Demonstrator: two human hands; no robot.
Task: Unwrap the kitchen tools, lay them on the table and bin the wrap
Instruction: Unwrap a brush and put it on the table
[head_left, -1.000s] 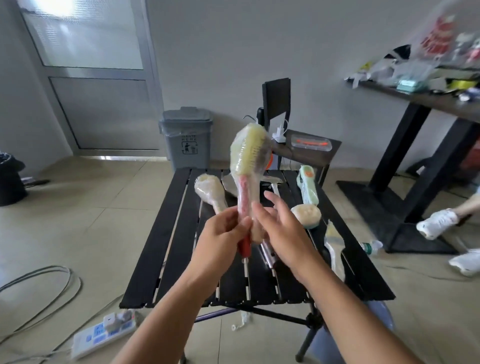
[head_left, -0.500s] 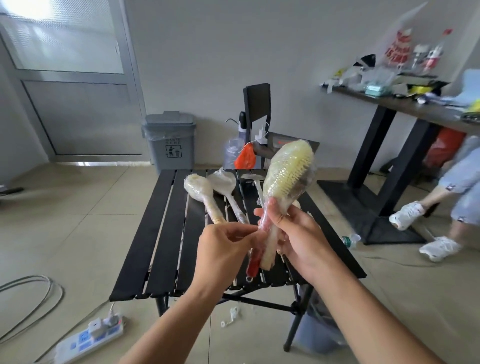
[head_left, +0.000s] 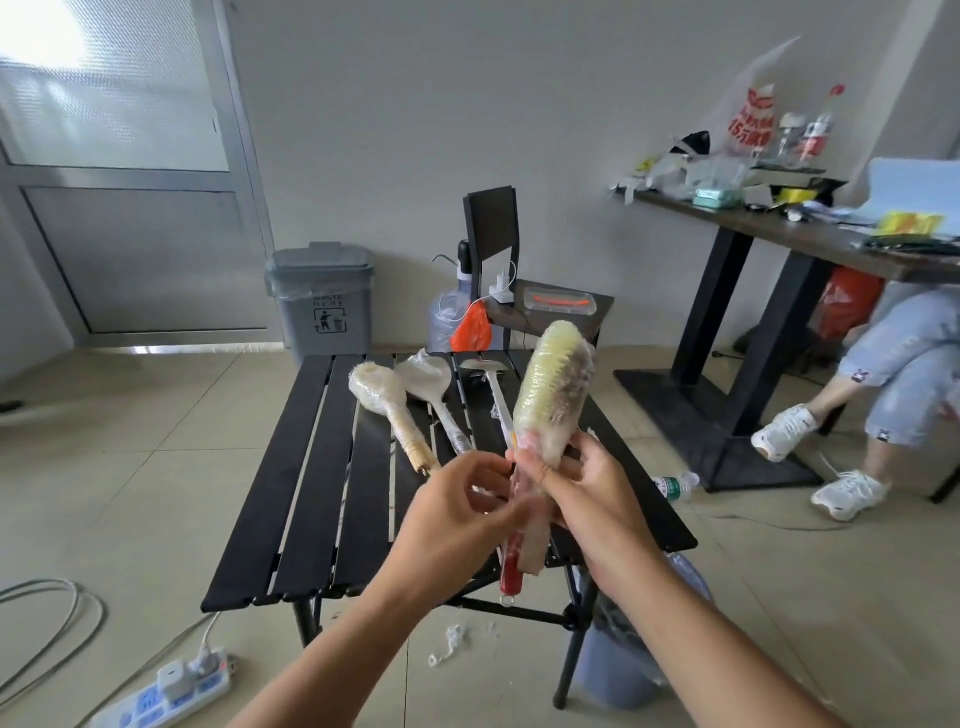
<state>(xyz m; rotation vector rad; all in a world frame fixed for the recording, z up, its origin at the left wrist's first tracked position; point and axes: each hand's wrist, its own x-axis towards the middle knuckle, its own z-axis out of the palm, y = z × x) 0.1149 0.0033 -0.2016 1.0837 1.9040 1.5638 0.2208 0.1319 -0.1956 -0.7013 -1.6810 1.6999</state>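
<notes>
**Clear film on a red-handled brush, both hands working at it**

Clear wrap (head_left: 531, 543) covers the brush (head_left: 553, 395) from its pale yellow bristle head down to the red handle. The brush is held up in the air over the near right part of the black slatted table (head_left: 291, 499), with its head tilted toward one o'clock. The right hand (head_left: 592, 488) grips it round the neck, just under the bristles. The left hand (head_left: 457, 514) comes in from nine o'clock with fingers curled and appears to pinch the film on the shaft.

The step in hand looks to be finding or lifting a loose edge, as none of the film is peeled off yet. The next move likely calls for a firm hold at the neck while the left hand draws the film down and off past the handle end, since the film clings tightly.

Three more tools lie on the table toward twelve o'clock. They are a wrapped wooden-handled brush (head_left: 382, 397), a wrapped spoon (head_left: 428, 382) beside it, and a metal tool (head_left: 491, 387) whose handle seems wrapped. Most of the task is therefore not yet done.

A lined bin (head_left: 618, 670) stands on the floor at five o'clock, by the table's near right leg. A lidded grey bin (head_left: 324, 306) stands against the wall at eleven o'clock. White scraps (head_left: 452, 636) lie on the floor under the table, and a power strip (head_left: 166, 696) lies at seven o'clock. At three o'clock a seated person's white shoe (head_left: 784, 431) shows.
</notes>
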